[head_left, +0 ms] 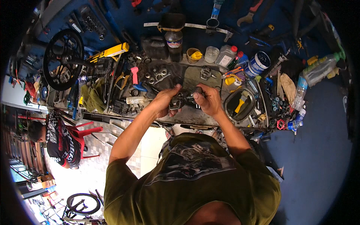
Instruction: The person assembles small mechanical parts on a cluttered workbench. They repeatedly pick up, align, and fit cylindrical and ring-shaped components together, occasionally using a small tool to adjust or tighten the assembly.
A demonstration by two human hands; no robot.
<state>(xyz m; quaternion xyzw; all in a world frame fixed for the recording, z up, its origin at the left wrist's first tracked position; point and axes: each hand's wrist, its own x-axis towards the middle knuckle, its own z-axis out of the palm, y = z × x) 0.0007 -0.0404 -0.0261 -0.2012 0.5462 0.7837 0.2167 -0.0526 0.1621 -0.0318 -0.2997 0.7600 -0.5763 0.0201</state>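
Observation:
Both my hands meet over the front of the cluttered bench. My left hand point(167, 100) is closed round a dark, greasy metal part point(177, 102), with the thumb on top. My right hand point(208, 99) grips a dark, stubby cylindrical piece point(196, 91) that meets the metal part; its exact kind is too dark to tell. Just beyond them, a small silver and black metal part point(205, 72) lies on a greenish mat point(191, 77). To the right of my right hand is a black oval tray point(229, 109) with a yellow-handled brush point(240, 103) in it.
Loose rings point(152, 80), a pink and blue brush point(135, 77) and a clear bottle point(135, 100) lie left of my hands. A white-blue tub point(258, 63) and plastic bottles point(227, 56) stand back right. A steering wheel point(63, 60) hangs far left. Behind, a person sits on a red chair point(84, 138).

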